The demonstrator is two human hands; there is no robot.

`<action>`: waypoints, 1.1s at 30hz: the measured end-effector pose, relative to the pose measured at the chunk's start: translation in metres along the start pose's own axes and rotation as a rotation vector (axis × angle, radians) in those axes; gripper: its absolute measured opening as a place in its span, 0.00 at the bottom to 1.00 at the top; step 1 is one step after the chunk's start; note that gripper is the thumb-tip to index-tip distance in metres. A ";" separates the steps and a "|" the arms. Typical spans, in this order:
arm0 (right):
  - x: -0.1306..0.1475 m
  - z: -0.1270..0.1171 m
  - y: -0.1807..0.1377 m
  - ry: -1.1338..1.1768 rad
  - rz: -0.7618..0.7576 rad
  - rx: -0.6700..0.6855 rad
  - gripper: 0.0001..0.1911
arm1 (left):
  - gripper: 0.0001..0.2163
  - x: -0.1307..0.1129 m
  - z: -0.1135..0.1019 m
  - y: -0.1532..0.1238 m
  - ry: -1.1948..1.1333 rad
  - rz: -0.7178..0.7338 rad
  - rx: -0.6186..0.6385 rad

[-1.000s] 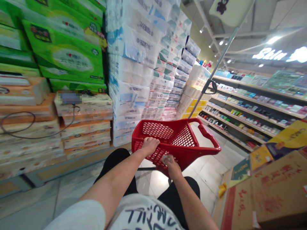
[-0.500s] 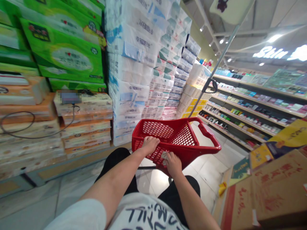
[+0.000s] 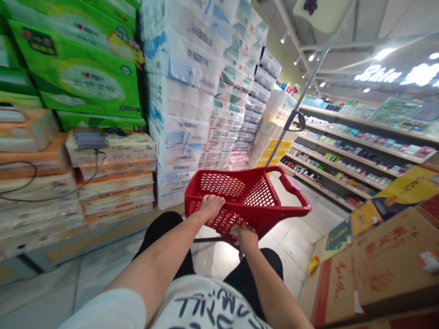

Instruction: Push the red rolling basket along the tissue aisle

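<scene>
A red plastic shopping cart (image 3: pixel 269 219) with a perforated basket stands before my knees. My left hand (image 3: pixel 211 208) is closed over the basket's near rim, its fingers folded to the inside. Lower down, my right hand (image 3: pixel 248 238) presses a small whitish crumpled cloth or tissue (image 3: pixel 235 230) against the outer perforated side. Its fingers are bent around the cloth, and part of the cloth is hidden behind them. The basket's inside shows no goods.
Stacked packs of toilet paper (image 3: pixel 185 128) rise behind the cart. Green tissue packs (image 3: pixel 92 82) and orange-white packs (image 3: pixel 116 194) are on the left, with a blurred device (image 3: pixel 91 138) and cable. Cardboard boxes (image 3: pixel 394 260) stand at right, shelves (image 3: pixel 343 151) beyond. A metal pole (image 3: pixel 310 87) rises behind the cart.
My right hand has slid slightly down the basket's side with the cloth. My left hand stays on the rim. The whole view has shifted a little, so things appear farther left.
</scene>
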State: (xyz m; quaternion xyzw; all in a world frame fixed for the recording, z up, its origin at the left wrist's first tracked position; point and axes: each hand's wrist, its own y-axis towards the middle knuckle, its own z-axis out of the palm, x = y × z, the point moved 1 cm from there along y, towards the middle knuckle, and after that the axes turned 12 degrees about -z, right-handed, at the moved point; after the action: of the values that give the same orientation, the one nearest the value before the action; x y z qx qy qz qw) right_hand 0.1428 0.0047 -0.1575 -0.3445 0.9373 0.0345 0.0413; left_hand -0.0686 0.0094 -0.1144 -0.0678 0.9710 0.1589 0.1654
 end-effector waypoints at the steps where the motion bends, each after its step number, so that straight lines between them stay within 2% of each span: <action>1: 0.000 0.001 -0.001 0.003 0.009 0.006 0.20 | 0.15 0.000 0.001 0.000 -0.001 0.004 -0.003; 6: 0.001 -0.005 -0.001 -0.067 -0.030 -0.207 0.19 | 0.15 0.003 0.006 0.003 0.008 0.013 -0.030; 8: 0.000 -0.004 -0.001 -0.063 -0.004 -0.173 0.19 | 0.14 0.003 0.007 0.004 0.010 0.012 -0.040; 10: -0.002 0.000 -0.001 -0.031 0.042 -0.070 0.19 | 0.15 0.004 0.009 0.004 0.009 0.020 -0.048; 12: -0.002 0.004 0.000 -0.006 0.059 -0.022 0.21 | 0.15 0.004 0.011 0.004 0.007 0.028 -0.054; 17: -0.001 0.001 0.000 -0.054 -0.005 -0.188 0.17 | 0.14 0.005 0.010 0.004 0.013 0.018 -0.046; 22: -0.001 0.006 -0.002 0.026 0.078 -0.031 0.19 | 0.15 0.004 0.008 0.003 0.005 0.015 -0.037; 27: 0.000 -0.003 -0.004 0.013 0.065 -0.160 0.19 | 0.15 0.004 0.009 0.004 0.002 0.021 -0.031; 33: -0.002 -0.007 -0.008 0.058 0.131 -0.020 0.19 | 0.15 0.003 0.006 0.004 -0.010 0.001 -0.020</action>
State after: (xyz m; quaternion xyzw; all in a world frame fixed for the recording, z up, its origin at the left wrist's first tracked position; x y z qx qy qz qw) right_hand 0.1490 -0.0008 -0.1503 -0.2838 0.9581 0.0366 0.0084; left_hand -0.0698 0.0149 -0.1198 -0.0680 0.9685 0.1689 0.1697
